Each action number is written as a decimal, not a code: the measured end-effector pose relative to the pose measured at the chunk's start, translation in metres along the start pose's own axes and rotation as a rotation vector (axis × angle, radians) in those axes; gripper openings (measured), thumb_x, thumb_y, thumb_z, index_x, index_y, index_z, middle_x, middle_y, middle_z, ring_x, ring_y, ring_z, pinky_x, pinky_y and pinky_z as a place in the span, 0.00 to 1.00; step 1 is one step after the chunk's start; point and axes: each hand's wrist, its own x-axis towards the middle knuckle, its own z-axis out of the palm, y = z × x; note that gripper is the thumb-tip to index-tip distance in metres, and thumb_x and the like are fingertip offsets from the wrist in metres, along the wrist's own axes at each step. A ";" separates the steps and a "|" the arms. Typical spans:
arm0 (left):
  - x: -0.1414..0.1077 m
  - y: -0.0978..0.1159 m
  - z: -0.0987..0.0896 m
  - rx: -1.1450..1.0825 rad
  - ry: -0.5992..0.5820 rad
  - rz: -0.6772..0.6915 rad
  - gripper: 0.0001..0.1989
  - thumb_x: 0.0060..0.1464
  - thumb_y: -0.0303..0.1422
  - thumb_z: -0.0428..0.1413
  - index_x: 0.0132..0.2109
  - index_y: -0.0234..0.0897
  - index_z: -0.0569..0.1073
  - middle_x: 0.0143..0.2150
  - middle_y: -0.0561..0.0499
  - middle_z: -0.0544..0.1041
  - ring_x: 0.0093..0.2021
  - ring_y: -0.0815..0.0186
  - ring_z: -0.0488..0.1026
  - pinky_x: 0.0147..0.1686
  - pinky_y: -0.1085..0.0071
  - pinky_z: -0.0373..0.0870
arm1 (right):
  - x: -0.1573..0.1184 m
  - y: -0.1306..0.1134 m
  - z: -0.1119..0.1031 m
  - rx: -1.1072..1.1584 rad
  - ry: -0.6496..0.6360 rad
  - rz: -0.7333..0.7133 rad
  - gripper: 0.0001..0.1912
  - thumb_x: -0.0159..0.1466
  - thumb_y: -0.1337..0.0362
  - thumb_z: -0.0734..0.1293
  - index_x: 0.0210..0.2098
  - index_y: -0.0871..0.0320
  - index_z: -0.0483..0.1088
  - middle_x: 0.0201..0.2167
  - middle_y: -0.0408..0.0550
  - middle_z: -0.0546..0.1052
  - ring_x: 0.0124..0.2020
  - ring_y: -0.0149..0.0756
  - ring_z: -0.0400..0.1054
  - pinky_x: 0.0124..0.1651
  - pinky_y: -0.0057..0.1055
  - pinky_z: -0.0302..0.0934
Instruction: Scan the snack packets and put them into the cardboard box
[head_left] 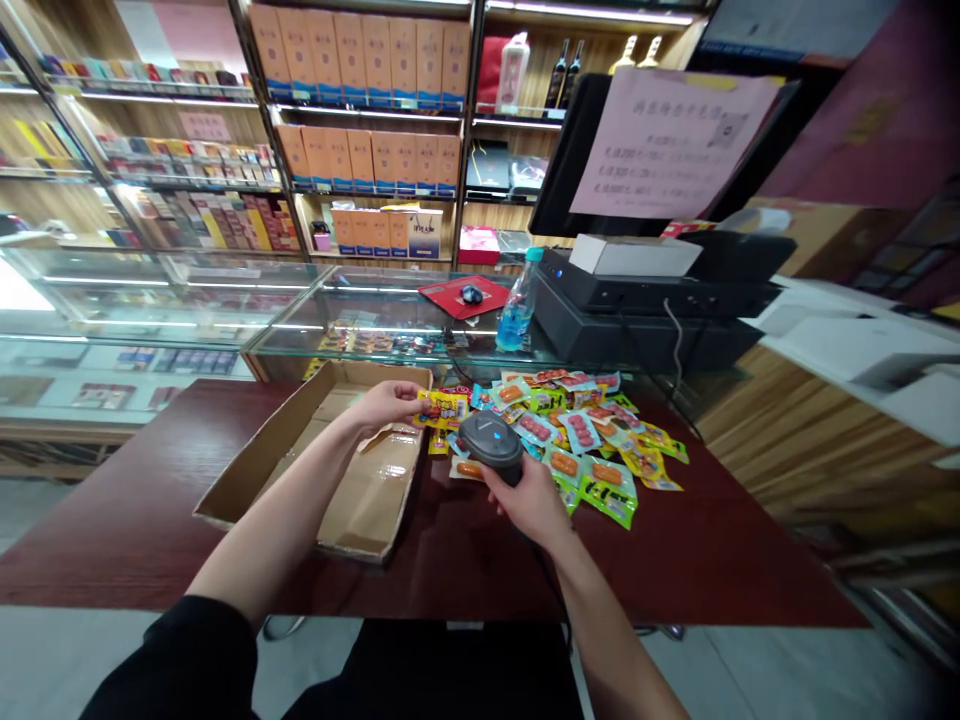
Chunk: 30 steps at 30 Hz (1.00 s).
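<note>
My left hand (386,407) pinches the left end of a small yellow snack packet (444,408), above the right rim of a shallow cardboard box (375,480). Wrapped round the handle of a black barcode scanner (491,440) is my right hand (531,497); the scanner's head, with a small blue light, sits just below and right of the packet. A pile of small snack packets (581,430), in yellow, green and clear wrappers, spreads over the dark red table (480,570) beyond and to the right of the scanner. Some packets behind the scanner are partly hidden.
A bottle of blue drink (517,305) and a red mat (450,293) with a mouse (472,294) stand on the glass counter (360,290) behind. A monitor (570,150) with a paper sign rises above a black cash-register base (600,330) at right. A cable hangs from the scanner.
</note>
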 end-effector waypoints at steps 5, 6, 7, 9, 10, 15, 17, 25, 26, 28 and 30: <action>-0.001 0.002 0.001 -0.001 0.005 0.030 0.18 0.38 0.39 0.67 0.33 0.32 0.74 0.30 0.52 0.74 0.29 0.71 0.71 0.32 0.72 0.71 | -0.001 -0.004 0.002 -0.038 0.022 -0.015 0.18 0.58 0.49 0.65 0.35 0.58 0.72 0.23 0.48 0.78 0.22 0.39 0.72 0.24 0.30 0.62; -0.001 0.002 0.002 -0.009 0.000 0.029 0.18 0.38 0.39 0.67 0.33 0.32 0.73 0.29 0.52 0.74 0.29 0.72 0.71 0.32 0.73 0.71 | -0.001 -0.005 0.002 -0.043 0.022 -0.020 0.18 0.58 0.48 0.65 0.36 0.58 0.72 0.23 0.48 0.78 0.23 0.40 0.73 0.25 0.30 0.63; -0.001 0.002 0.002 -0.018 -0.005 0.024 0.18 0.38 0.39 0.67 0.33 0.31 0.73 0.30 0.52 0.74 0.29 0.72 0.71 0.32 0.73 0.71 | -0.001 -0.006 0.002 -0.047 0.023 -0.026 0.19 0.58 0.48 0.65 0.37 0.58 0.72 0.24 0.49 0.78 0.24 0.40 0.73 0.25 0.31 0.63; -0.001 0.003 0.002 -0.035 -0.014 0.007 0.19 0.37 0.39 0.67 0.33 0.31 0.73 0.31 0.52 0.74 0.29 0.71 0.72 0.32 0.72 0.72 | -0.001 -0.007 0.002 -0.052 0.020 -0.040 0.19 0.58 0.49 0.65 0.38 0.58 0.72 0.24 0.49 0.78 0.25 0.41 0.73 0.26 0.31 0.63; -0.002 0.003 0.003 -0.036 -0.016 -0.001 0.19 0.38 0.39 0.67 0.33 0.32 0.73 0.31 0.52 0.74 0.29 0.71 0.72 0.32 0.72 0.72 | -0.001 -0.008 0.002 -0.055 0.015 -0.047 0.19 0.58 0.49 0.65 0.38 0.58 0.72 0.25 0.49 0.79 0.26 0.41 0.74 0.26 0.31 0.64; -0.002 0.003 0.002 -0.007 -0.030 -0.007 0.19 0.39 0.40 0.66 0.34 0.32 0.72 0.33 0.50 0.76 0.30 0.71 0.73 0.31 0.73 0.72 | 0.000 -0.007 0.001 -0.064 0.015 -0.053 0.17 0.59 0.51 0.65 0.37 0.58 0.72 0.25 0.49 0.78 0.26 0.41 0.74 0.26 0.31 0.64; -0.002 0.002 0.001 -0.008 -0.039 -0.002 0.19 0.40 0.41 0.66 0.35 0.32 0.72 0.33 0.50 0.76 0.30 0.71 0.73 0.31 0.73 0.71 | 0.000 -0.006 0.001 -0.056 0.015 -0.042 0.17 0.58 0.51 0.65 0.35 0.58 0.72 0.24 0.49 0.78 0.25 0.41 0.73 0.25 0.30 0.63; -0.002 0.001 -0.001 0.011 -0.019 0.010 0.18 0.39 0.40 0.66 0.35 0.33 0.74 0.31 0.51 0.75 0.29 0.71 0.72 0.33 0.73 0.71 | 0.001 -0.002 0.002 -0.023 0.012 -0.005 0.17 0.58 0.50 0.66 0.36 0.58 0.72 0.23 0.47 0.78 0.21 0.38 0.71 0.23 0.29 0.62; -0.002 0.001 -0.001 0.011 -0.020 0.009 0.18 0.39 0.40 0.66 0.35 0.33 0.74 0.31 0.51 0.75 0.29 0.72 0.72 0.33 0.73 0.71 | 0.001 -0.002 0.002 -0.023 0.013 -0.006 0.17 0.58 0.50 0.66 0.36 0.58 0.72 0.23 0.48 0.78 0.21 0.38 0.72 0.23 0.29 0.62; -0.002 0.002 -0.001 -0.003 -0.024 0.007 0.18 0.40 0.40 0.66 0.35 0.33 0.74 0.32 0.50 0.76 0.30 0.71 0.72 0.33 0.73 0.71 | 0.002 -0.002 0.002 -0.029 0.017 -0.013 0.17 0.58 0.50 0.66 0.36 0.58 0.71 0.24 0.48 0.78 0.23 0.39 0.72 0.24 0.29 0.62; -0.002 0.001 -0.001 -0.016 -0.033 0.005 0.18 0.40 0.40 0.66 0.35 0.33 0.74 0.33 0.50 0.76 0.31 0.70 0.73 0.33 0.73 0.72 | 0.003 -0.003 0.003 -0.033 0.013 -0.029 0.16 0.58 0.50 0.66 0.34 0.58 0.71 0.23 0.48 0.78 0.24 0.40 0.73 0.25 0.30 0.63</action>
